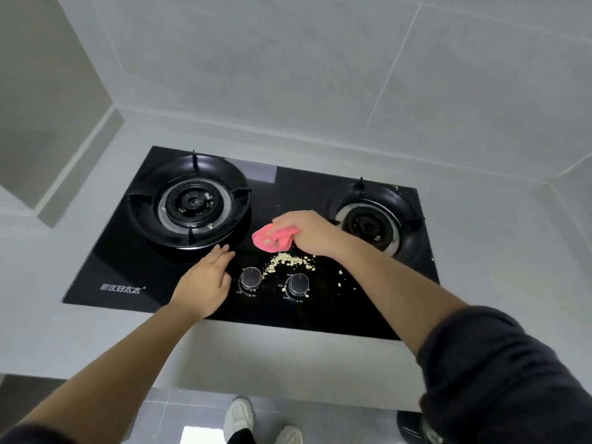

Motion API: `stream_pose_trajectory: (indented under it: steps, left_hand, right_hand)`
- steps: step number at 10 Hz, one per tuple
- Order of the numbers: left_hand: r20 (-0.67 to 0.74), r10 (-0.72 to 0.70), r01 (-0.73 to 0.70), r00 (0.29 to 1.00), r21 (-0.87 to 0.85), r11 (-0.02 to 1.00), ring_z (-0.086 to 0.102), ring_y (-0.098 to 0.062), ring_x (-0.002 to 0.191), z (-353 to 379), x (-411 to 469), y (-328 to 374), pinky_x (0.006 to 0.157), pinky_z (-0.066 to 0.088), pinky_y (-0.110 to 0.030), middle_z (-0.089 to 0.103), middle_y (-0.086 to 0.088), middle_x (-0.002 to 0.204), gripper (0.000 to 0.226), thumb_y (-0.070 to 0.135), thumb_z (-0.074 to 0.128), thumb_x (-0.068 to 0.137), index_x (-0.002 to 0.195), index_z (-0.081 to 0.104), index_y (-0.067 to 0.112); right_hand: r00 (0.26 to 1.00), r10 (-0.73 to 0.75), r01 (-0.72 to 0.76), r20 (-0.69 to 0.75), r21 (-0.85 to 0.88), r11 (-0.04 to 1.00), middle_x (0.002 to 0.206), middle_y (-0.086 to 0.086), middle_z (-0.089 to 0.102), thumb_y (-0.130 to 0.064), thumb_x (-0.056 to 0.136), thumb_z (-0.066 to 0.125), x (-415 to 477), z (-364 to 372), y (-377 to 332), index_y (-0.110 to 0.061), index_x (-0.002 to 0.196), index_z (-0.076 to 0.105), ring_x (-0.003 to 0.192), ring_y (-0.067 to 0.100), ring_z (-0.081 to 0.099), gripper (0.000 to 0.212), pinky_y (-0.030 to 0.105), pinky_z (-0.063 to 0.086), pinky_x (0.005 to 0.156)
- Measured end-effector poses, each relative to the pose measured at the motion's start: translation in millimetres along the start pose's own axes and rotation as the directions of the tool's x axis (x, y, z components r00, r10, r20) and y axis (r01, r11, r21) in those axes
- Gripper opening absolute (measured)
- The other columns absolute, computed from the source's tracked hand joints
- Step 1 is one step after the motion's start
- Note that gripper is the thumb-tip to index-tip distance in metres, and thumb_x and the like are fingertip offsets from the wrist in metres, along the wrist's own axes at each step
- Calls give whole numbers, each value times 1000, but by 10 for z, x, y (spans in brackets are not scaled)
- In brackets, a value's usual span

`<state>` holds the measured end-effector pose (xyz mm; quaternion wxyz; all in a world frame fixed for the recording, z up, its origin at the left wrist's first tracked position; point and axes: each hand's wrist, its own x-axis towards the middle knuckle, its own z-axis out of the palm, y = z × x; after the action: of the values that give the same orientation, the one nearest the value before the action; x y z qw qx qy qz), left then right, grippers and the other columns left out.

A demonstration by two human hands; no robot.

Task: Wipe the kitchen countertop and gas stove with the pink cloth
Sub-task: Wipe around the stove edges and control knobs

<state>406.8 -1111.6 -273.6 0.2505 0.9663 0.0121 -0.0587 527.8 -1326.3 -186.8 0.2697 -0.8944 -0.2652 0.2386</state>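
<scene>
A black glass gas stove (pixel 128 270) with two burners is set into a pale grey countertop (pixel 48 331). My right hand (pixel 307 232) presses a crumpled pink cloth (pixel 272 240) onto the glass between the burners. Yellowish crumbs (pixel 288 260) lie in a loose pile just in front of the cloth, with a few more scattered to the right. My left hand (pixel 205 283) rests flat on the stove near the front of the left burner (pixel 192 206), fingers together and holding nothing.
Two round knobs (pixel 251 279) (pixel 298 284) sit at the stove's front, close to the crumbs. The right burner (pixel 371 219) is beside my right wrist. Tiled walls enclose the counter behind and on both sides. White shoes (pixel 238 418) show on the floor below.
</scene>
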Motion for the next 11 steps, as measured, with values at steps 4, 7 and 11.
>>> stream_pose_trajectory:
  steps: [4, 7, 11]
  left_hand:
    - [60, 18, -27, 998, 160, 987, 11, -11, 148, -30, 36, -220, 119, 12, -26, 11, 1, 161, 60, 12, 39, 94, 152, 24, 14]
    - [70, 49, -62, 996, 198, 978, 12, -8, 147, -61, 46, -225, 118, 15, -24, 10, 4, 161, 57, 16, 38, 96, 152, 23, 16]
    - [106, 164, -189, 981, 317, 929, 15, -9, 147, -135, 163, -296, 114, 27, -24, 10, 1, 161, 59, 25, 36, 97, 153, 19, 19]
  right_hand:
    - [966, 64, -24, 251, -161, 987, 130, 9, 57, -6, 90, 52, 238, 453, 72, -14, 126, 60, 121, 25, 52, 37, 32, 41, 102]
    - [993, 104, -98, 49, -112, 989, 122, 6, 59, 5, 83, 52, 228, 314, 161, -19, 110, 68, 115, 24, 53, 39, 36, 44, 98]
    - [940, 241, -304, -243, -268, 914, 159, 2, 19, 13, 88, 37, 1156, 278, 134, -33, 139, 47, 146, 38, 11, 70, 63, 12, 115]
